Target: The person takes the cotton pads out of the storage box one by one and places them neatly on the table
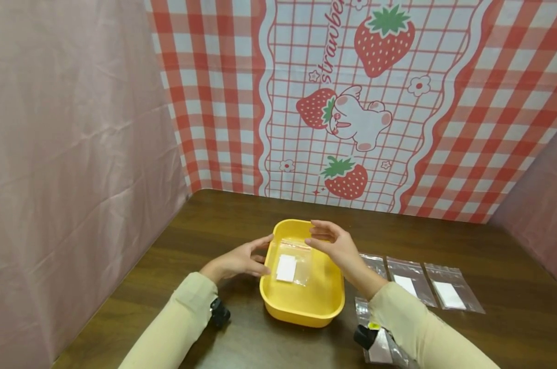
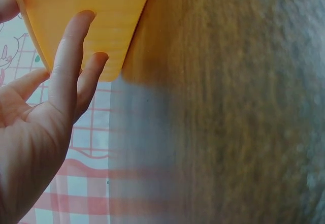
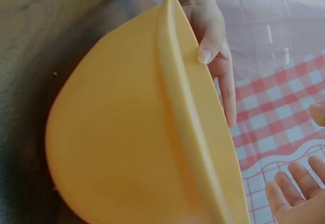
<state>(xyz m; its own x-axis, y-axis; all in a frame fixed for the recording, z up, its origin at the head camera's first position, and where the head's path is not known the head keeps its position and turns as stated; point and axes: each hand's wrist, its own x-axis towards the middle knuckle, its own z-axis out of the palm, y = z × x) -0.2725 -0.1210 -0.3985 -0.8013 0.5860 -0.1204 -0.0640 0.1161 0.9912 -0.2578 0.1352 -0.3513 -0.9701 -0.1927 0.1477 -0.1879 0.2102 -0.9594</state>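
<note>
A yellow plastic bin stands on the table; inside it lies a clear zip bag with a white rectangular piece showing through. My left hand is at the bin's left side, its fingers loosely extended beside the wall in the left wrist view and its thumb near the rim in the right wrist view. Over the bin's right rim hovers my right hand, fingers spread in a slight bend with nothing between them. That same hand appears apart from the bin wall in the right wrist view.
Several more clear zip bags with white pieces lie to the right, one zip bag outermost and another zip bag partly beneath my right forearm. A strawberry-print cloth hangs behind the dark wooden table, and a pink curtain at left.
</note>
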